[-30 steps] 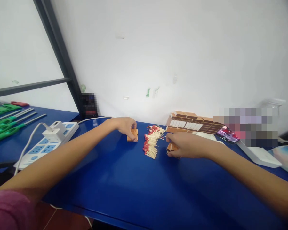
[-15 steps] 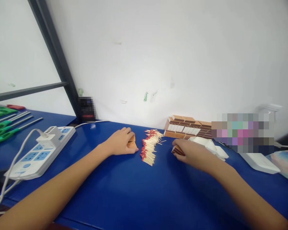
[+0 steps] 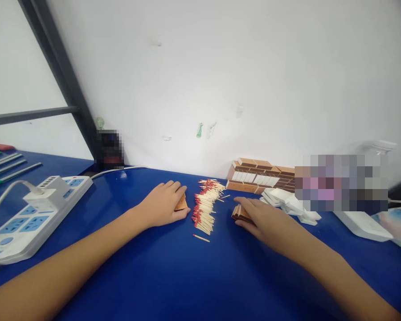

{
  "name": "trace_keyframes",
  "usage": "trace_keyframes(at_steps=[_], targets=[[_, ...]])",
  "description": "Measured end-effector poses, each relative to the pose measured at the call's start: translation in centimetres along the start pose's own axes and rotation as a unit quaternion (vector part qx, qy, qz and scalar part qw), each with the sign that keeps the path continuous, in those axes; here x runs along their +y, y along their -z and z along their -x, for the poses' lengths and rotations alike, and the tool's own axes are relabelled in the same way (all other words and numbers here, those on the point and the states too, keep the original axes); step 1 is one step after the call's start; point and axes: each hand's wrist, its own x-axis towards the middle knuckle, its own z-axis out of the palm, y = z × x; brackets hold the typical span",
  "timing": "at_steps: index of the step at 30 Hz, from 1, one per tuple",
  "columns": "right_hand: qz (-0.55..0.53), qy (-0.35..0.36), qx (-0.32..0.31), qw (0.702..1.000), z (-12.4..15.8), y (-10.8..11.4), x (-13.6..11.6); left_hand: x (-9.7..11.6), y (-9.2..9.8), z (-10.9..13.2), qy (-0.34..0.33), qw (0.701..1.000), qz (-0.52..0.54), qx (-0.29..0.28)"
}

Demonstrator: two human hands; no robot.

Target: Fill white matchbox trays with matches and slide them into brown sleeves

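My left hand [image 3: 163, 203] is closed around a tan matchbox [image 3: 181, 203], which the fingers partly cover. Just right of it lies a long heap of matches [image 3: 205, 207] with red heads mostly toward the left. One loose match [image 3: 201, 238] rests on its own below the heap. On the heap's other side, my right hand [image 3: 259, 216] grips brown matchboxes [image 3: 241, 212] low over the blue table; their number is hidden by the fingers. Behind that hand lie several white matchbox trays [image 3: 285, 200] in a loose pile.
Stacked matchboxes [image 3: 250, 176] stand against the white wall. At left, a white power strip [image 3: 30, 218] with a plugged-in adapter and cable lies beside green-handled tools [image 3: 6, 171]. A dark metal frame [image 3: 56, 76] rises there. Blurred items [image 3: 337, 183] sit at right.
A single match now lies apart in front of the heap. The view has shifted slightly to the right. Both hands keep their hold on the matchboxes, with the right fingers a little more spread.
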Motion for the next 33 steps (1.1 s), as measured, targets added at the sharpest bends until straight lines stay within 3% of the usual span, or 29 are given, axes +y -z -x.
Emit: trace_keyframes(at_steps=[5, 13, 19, 26, 29, 33], targets=[[0.021, -0.023, -0.011, 0.999, 0.3, 0.8, 0.7, 0.0, 0.4, 0.1, -0.030, 0.998, 0.016, 0.045], [0.067, -0.050, 0.005, 0.996, 0.1, 2.9, -0.1, 3.4, 1.6, 0.4, -0.174, 0.950, 0.087, 0.245], [0.072, -0.072, -0.066, 0.993, 0.1, 2.6, 0.6, 4.5, 1.6, 0.8, -0.219, 0.941, 0.094, 0.240], [0.061, -0.050, 0.036, 0.996, 0.1, 3.3, 0.0, 4.3, 1.6, 0.7, -0.194, 0.939, 0.118, 0.257], [0.053, -0.007, 0.076, 0.996, 0.1, 2.8, -2.3, 5.1, 1.8, 1.0, -0.177, 0.936, 0.144, 0.267], [0.024, 0.101, 0.101, 0.989, 0.0, 1.3, -5.9, 6.1, 1.8, 1.5, -0.187, 0.926, 0.182, 0.271]])
